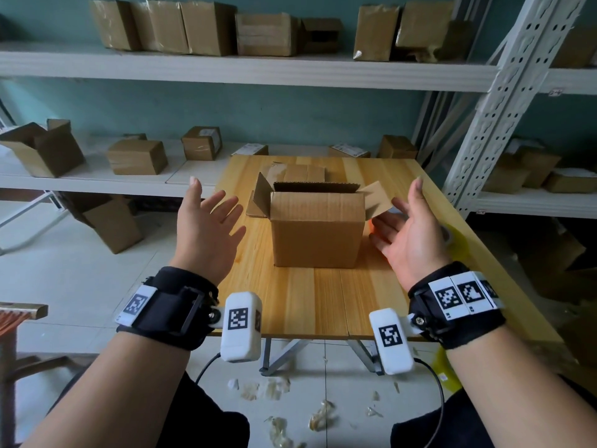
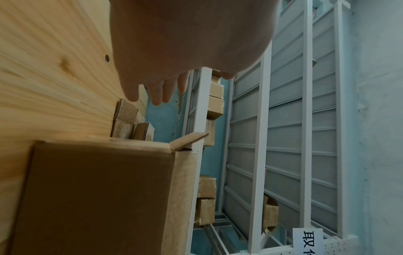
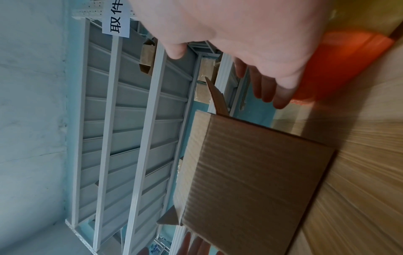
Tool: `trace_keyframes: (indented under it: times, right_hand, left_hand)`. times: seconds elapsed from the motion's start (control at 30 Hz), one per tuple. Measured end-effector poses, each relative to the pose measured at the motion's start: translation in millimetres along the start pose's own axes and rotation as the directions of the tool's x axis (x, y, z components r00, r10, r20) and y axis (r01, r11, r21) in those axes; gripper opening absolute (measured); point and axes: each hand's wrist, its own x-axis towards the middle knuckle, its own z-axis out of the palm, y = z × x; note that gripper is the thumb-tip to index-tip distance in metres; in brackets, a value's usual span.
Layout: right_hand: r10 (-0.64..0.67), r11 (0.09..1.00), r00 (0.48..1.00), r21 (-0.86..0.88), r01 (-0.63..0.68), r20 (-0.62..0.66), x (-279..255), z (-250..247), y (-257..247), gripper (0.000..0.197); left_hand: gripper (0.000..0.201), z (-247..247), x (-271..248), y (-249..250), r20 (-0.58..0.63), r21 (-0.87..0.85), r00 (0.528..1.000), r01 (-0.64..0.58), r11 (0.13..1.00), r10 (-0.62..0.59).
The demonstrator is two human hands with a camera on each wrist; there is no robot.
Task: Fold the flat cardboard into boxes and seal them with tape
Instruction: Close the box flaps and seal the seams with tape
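Note:
A brown cardboard box (image 1: 318, 227) stands upright in the middle of the wooden table (image 1: 316, 302), its top flaps open and splayed out. My left hand (image 1: 210, 221) hovers just left of it, palm toward the box, fingers spread and empty. To the right of the box my right hand (image 1: 408, 224) floats, palm inward, fingers straight, under the right flap (image 1: 376, 197). Neither hand touches the box. The left wrist view shows the box (image 2: 98, 195) below the fingers (image 2: 158, 94). The right wrist view shows it (image 3: 246, 179) beside an orange tape dispenser (image 3: 340, 65).
Flat cardboard pieces (image 1: 294, 172) lie behind the box. A roll of clear tape (image 1: 454, 236) sits at the table's right edge. White shelves (image 1: 245, 71) with several cardboard boxes stand behind and to both sides. Tape scraps litter the floor (image 1: 277, 392).

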Motion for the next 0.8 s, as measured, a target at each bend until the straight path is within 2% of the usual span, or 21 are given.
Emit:
trace_keyframes:
  times: [0.07,0.13,0.2,0.23,0.3,0.4,0.57,0.67,0.77,0.8]
  right_hand:
    - [0.012,1.000,1.000,-0.024,-0.013,-0.013,-3,4,1,0.086]
    - [0.032,0.995,1.000,-0.100,-0.031,-0.001,-11,15,6,0.088]
    - [0.026,0.978,0.999,-0.207,-0.021,0.022,-23,29,12,0.097]
    - [0.005,0.967,1.000,-0.256,0.002,0.025,-28,36,14,0.098]
    - [-0.045,0.944,0.999,-0.325,0.052,0.028,-35,45,15,0.086]
    - [-0.048,0.921,0.997,-0.384,0.065,0.053,-38,50,5,0.082]
    - [-0.140,0.942,0.988,-0.300,0.152,0.061,-24,50,-30,0.080]
    - [-0.168,0.942,0.984,-0.285,0.178,0.059,-9,47,-62,0.092]
    - [-0.196,0.913,0.979,-0.354,0.202,0.052,26,39,-101,0.069]
    - [-0.205,0.909,0.978,-0.360,0.208,0.048,39,35,-113,0.067]
  left_hand:
    - [0.071,7,-2,-6,-0.021,0.062,0.998,0.057,0.996,-0.056]
    - [0.073,16,-6,-16,0.013,0.106,0.991,0.130,0.986,-0.132]
    - [0.070,25,-11,-26,0.040,0.112,0.988,0.146,0.983,-0.152]
    - [0.066,31,-12,-29,0.021,0.129,0.992,0.119,0.984,-0.123]
    - [0.061,41,-13,-31,-0.032,0.190,0.999,0.032,0.981,-0.027]
    - [0.065,53,-19,-25,-0.055,0.205,0.995,-0.071,0.976,0.084]
    - [0.076,77,-30,-8,0.100,0.107,0.981,-0.178,0.978,0.168]
    - [0.070,105,-25,3,0.204,0.099,0.965,-0.189,0.977,0.166]
    - [0.068,146,-2,10,0.267,0.174,0.955,-0.177,0.969,0.126]
    - [0.064,158,7,12,0.297,0.200,0.948,-0.180,0.963,0.115]
